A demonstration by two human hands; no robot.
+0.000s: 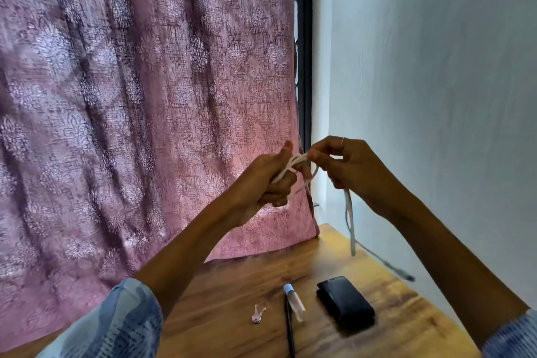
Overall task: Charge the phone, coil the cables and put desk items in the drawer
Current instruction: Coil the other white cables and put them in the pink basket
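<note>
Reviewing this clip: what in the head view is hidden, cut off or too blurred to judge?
- White cable: how many loops are wound is hidden inside the left hand.
- Its hanging end: motion-blurred, so the plug type is unreadable.
- Right hand: its fingers hide the pinch point.
- Black pen: cut off by the bottom edge.
- Drawer: out of frame.
- Black wallet-like item: too soft to identify.

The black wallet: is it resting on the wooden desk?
Yes, the black wallet lies flat on the wooden desk, right of the small tube.
</note>
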